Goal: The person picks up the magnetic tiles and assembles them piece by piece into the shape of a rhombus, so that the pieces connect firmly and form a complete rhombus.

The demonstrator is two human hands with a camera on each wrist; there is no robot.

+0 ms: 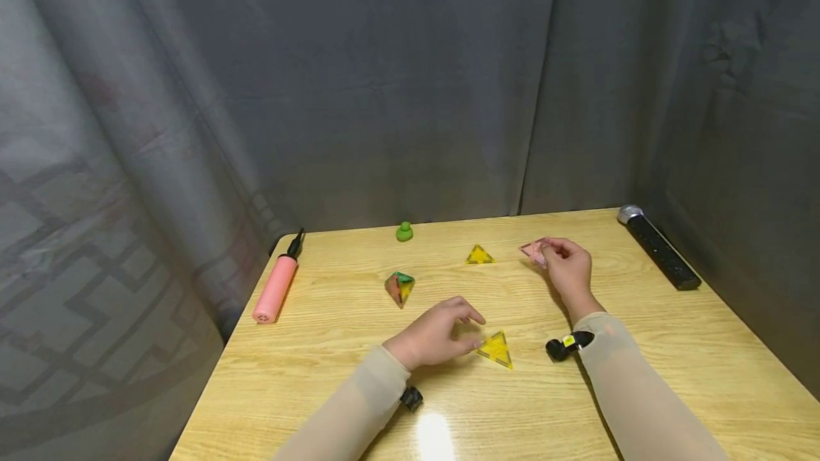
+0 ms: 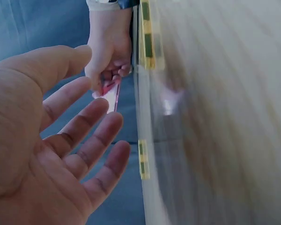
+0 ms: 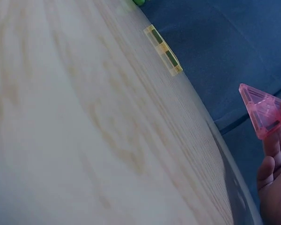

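Observation:
My right hand (image 1: 569, 269) pinches a pink translucent triangular tile (image 1: 533, 252) at one corner, above the right part of the table. In the right wrist view the pink tile (image 3: 262, 111) points away from the thumb and fingers. My left hand (image 1: 438, 333) hovers with loosely bent, spread fingers just left of a yellow triangular tile (image 1: 497, 349) lying flat; its palm (image 2: 42, 154) holds nothing in the left wrist view. Farther back lies a second yellow triangular tile (image 1: 479, 255). Left of it stands a small pyramid-like shape (image 1: 400, 288) with orange, green and yellow faces.
A pink hand pump (image 1: 278, 287) with a black nozzle lies along the left edge of the wooden table (image 1: 269, 390). A small green duck (image 1: 404, 232) sits near the back edge. On the right is a black microphone (image 1: 661, 247). Grey curtains (image 1: 384, 91) hang behind.

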